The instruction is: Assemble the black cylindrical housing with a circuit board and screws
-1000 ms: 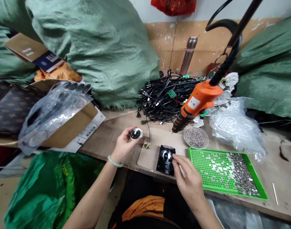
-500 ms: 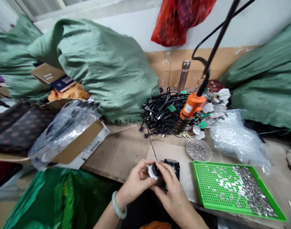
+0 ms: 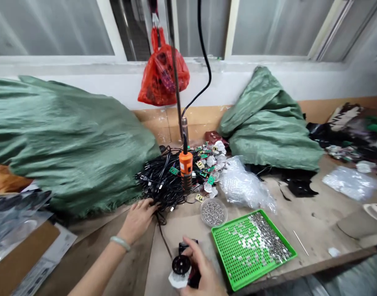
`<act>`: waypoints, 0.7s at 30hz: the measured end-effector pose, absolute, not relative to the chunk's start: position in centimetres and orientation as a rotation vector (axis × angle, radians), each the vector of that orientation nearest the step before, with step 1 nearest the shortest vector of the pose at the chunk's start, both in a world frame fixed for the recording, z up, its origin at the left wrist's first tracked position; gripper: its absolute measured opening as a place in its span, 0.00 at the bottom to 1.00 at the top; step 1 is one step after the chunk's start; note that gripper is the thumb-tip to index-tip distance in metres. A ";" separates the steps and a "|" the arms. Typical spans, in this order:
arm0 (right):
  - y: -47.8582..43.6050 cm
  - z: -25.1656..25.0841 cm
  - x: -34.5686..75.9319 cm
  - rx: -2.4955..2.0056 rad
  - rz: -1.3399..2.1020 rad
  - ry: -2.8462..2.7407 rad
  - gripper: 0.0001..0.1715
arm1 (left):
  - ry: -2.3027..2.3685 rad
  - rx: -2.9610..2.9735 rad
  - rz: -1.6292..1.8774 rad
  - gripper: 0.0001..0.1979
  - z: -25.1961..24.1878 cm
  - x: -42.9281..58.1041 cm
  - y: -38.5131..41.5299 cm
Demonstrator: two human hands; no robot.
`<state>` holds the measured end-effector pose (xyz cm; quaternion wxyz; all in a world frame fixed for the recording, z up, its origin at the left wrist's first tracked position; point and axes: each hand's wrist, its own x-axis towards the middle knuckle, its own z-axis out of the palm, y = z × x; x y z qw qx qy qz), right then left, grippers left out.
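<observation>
My left hand (image 3: pixel 137 220) lies at the near edge of a tangled pile of black cables (image 3: pixel 162 181), its fingers among the strands. I cannot tell whether they grip one. A thin black cable runs from the pile down towards my right hand (image 3: pixel 205 269). That hand holds a black plastic housing (image 3: pixel 185 247) with a round black disc and white piece (image 3: pixel 180 268) at its end. Behind the pile, an orange electric screwdriver (image 3: pixel 186 169) hangs upright. Small green circuit boards (image 3: pixel 208 166) lie beside it.
A glass bowl of screws (image 3: pixel 212 213) and a green perforated tray (image 3: pixel 250 246) holding silver screws stand right of my right hand. A clear plastic bag (image 3: pixel 244 184) lies behind them. Large green woven sacks (image 3: pixel 68 139) bank against the wall.
The view has swung upward and farther back, now showing the windows. My left hand has left the round part and moved to the cable pile. My right hand now holds the housing and disc.
</observation>
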<state>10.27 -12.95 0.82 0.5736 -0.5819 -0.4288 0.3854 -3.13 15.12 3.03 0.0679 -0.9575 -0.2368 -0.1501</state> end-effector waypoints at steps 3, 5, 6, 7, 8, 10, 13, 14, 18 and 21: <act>-13.1 1.7 10.0 -1.380 0.891 -0.924 0.48 | -0.595 -2.873 -0.390 0.13 2.7 -4.0 14.9; -13.2 2.6 9.7 -1.376 0.933 -0.892 0.48 | -0.550 -2.898 -0.328 0.17 2.5 -4.7 14.2; -13.2 3.0 9.5 -1.373 0.956 -0.889 0.48 | -0.545 -2.905 -0.299 0.19 2.4 -5.0 13.8; -13.3 3.4 9.2 -1.369 0.974 -0.894 0.48 | -0.551 -2.905 -0.272 0.21 2.4 -5.1 13.4; -13.3 3.8 9.0 -1.363 0.986 -0.902 0.48 | -0.564 -2.902 -0.251 0.22 2.4 -5.2 13.0; -13.4 4.5 8.6 -1.349 0.989 -0.921 0.47 | -0.586 -2.903 -0.221 0.20 2.6 -5.4 12.6; -13.7 5.1 8.6 -1.324 0.946 -0.937 0.46 | -0.582 -2.905 -0.277 0.16 3.7 -6.1 12.3; -13.8 5.2 8.8 -1.320 0.925 -0.939 0.45 | -0.581 -2.903 -0.314 0.15 4.1 -6.7 12.3; -14.5 5.4 10.0 -1.347 0.870 -0.904 0.42 | -0.724 -2.916 -0.336 0.12 5.5 -10.7 11.4; -14.9 4.9 11.0 -1.388 0.860 -0.846 0.42 | -0.906 -2.950 -0.167 0.14 5.1 -14.2 10.0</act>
